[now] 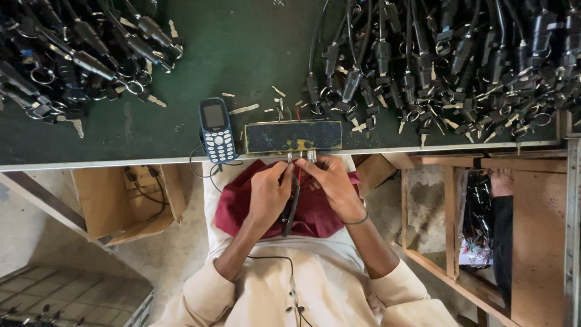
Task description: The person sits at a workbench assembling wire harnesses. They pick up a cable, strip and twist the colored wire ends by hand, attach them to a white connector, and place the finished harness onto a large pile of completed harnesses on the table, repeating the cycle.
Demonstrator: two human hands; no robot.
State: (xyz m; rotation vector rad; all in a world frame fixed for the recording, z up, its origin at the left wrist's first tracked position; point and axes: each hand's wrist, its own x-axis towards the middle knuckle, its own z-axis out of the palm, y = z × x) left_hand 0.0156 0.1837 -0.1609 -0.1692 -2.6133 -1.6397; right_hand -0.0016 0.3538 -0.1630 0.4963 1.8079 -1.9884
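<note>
Below bench edge (151,162), cable (293,206) between fingers (289,171).

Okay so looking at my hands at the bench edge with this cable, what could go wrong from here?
1. Both hands, left hand and right hand, pinch the thin wires right at the jig; a tug might snap them.
2. The phone overhangs the table edge; its cord could drag it off.
</note>
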